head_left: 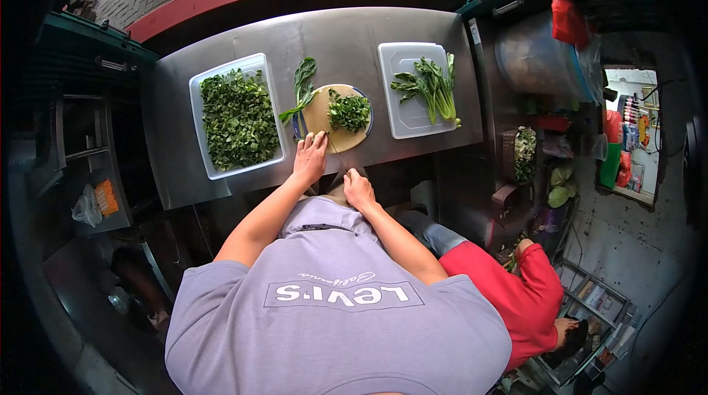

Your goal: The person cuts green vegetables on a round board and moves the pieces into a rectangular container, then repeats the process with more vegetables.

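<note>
A round wooden cutting board (318, 112) with a blue rim lies on the metal table, a pile of chopped leafy greens (349, 112) on its right half. My left hand (310, 158) rests at the board's near left edge, fingers bent together over a bit of greens (327, 133) that they mostly hide. Just right of it, at the table's near edge, my right hand (358, 190) is closed round a knife; its thin blade (334, 146) points toward the board and shows nearly edge-on. One uncut leafy stalk (300, 90) lies across the board's left side.
A white tray (278, 126) full of chopped greens stands left on the metal table (354, 33). To the right, whole stalks (435, 89) lie on a white plastic lid (405, 126). A person in a red sleeve (509, 299) works close at my right, near shelves with vegetables (560, 187).
</note>
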Demonstrator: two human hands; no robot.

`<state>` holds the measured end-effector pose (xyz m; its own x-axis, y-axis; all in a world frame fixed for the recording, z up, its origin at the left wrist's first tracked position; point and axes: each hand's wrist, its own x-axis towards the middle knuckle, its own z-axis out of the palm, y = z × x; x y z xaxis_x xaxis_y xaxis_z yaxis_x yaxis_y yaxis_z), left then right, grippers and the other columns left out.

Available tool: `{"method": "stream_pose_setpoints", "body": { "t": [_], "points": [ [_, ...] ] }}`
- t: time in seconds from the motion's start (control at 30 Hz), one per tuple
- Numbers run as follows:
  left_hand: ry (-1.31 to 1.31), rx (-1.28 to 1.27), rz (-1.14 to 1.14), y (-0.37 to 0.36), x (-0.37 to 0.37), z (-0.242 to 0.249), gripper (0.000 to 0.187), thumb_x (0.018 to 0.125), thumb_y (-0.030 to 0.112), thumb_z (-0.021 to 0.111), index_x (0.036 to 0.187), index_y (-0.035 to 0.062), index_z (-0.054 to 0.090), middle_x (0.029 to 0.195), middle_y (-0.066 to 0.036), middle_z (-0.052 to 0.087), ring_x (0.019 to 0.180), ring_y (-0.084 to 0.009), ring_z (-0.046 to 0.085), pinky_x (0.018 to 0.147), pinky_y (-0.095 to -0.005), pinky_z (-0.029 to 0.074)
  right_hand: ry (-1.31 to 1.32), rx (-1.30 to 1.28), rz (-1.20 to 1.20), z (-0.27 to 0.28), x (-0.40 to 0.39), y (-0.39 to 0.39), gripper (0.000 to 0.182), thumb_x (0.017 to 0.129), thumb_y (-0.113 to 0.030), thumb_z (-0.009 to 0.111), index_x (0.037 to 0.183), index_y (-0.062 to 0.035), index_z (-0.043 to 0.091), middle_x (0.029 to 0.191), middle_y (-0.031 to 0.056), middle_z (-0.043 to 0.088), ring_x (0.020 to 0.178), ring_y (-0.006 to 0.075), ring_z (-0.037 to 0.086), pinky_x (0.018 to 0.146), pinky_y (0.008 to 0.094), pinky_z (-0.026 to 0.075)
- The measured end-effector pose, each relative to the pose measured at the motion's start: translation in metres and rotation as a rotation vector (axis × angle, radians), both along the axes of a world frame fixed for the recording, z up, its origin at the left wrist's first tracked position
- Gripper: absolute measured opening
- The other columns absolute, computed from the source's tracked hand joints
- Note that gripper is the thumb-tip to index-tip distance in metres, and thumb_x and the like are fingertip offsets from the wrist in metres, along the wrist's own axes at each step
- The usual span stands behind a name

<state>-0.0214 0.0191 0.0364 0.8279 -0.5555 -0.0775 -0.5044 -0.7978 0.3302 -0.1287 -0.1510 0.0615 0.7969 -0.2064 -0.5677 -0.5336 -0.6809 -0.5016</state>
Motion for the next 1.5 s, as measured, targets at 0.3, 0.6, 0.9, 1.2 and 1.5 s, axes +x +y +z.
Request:
{"method": "stream_pose_setpoints", "body": {
  "t": [0.3, 0.6, 0.9, 1.2, 1.5],
  "points": [
    [-0.004, 0.016, -0.022, 0.005, 0.001, -0.002, 0.062, 0.083, 0.013, 0.065, 0.143, 0.0018, 0.056, 0.151, -0.008, 0.049, 0.134, -0.0314, 0.044, 0.106, -0.0429, 0.039, 0.052, -0.024, -0.003, -0.003, 0.003, 0.007, 0.028, 0.104, -0.033, 0.054, 0.111, -0.0065, 0.059, 0.098, 0.0306, 0.070, 0.098, 0.0508, 0.067, 0.085, 0.0589, 0.053],
    [0.092, 0.114, -0.025, 0.006, 0.003, 0.004, 0.071, 0.083, 0.013, 0.064, 0.151, 0.0039, 0.048, 0.156, -0.007, 0.044, 0.138, -0.0315, 0.043, 0.107, -0.0448, 0.037, 0.112, -0.025, -0.003, 0.011, -0.004, 0.004, 0.026, 0.104, -0.029, 0.054, 0.113, -0.0055, 0.058, 0.103, 0.0315, 0.070, 0.103, 0.0524, 0.066, 0.088, 0.0592, 0.052],
    [0.004, 0.039, -0.054, 0.016, -0.005, 0.000, 0.077, 0.081, 0.012, 0.064, 0.155, 0.0050, 0.044, 0.158, -0.006, 0.044, 0.138, -0.0301, 0.042, 0.106, -0.0435, 0.037, 0.157, -0.080, 0.033, 0.025, -0.021, -0.010, 0.024, 0.103, -0.030, 0.055, 0.111, -0.0076, 0.058, 0.103, 0.0308, 0.070, 0.102, 0.0516, 0.066, 0.086, 0.0592, 0.053],
    [-0.002, 0.116, -0.036, 0.008, -0.004, -0.002, 0.075, 0.082, 0.014, 0.064, 0.154, 0.0044, 0.044, 0.159, -0.005, 0.042, 0.139, -0.0296, 0.040, 0.108, -0.0445, 0.036, 0.053, -0.092, -0.009, 0.023, -0.007, -0.021, 0.026, 0.104, -0.032, 0.054, 0.112, -0.0081, 0.059, 0.100, 0.0285, 0.072, 0.099, 0.0486, 0.069, 0.085, 0.0576, 0.055],
    [0.048, 0.119, -0.009, 0.006, -0.004, -0.003, 0.075, 0.082, 0.017, 0.066, 0.153, 0.0035, 0.044, 0.155, -0.006, 0.044, 0.138, -0.0300, 0.041, 0.108, -0.0454, 0.036, 0.067, -0.021, 0.001, 0.015, -0.009, 0.003, 0.029, 0.104, -0.034, 0.053, 0.111, -0.0066, 0.059, 0.101, 0.0302, 0.071, 0.099, 0.0503, 0.068, 0.087, 0.0590, 0.054]
  ]
}}
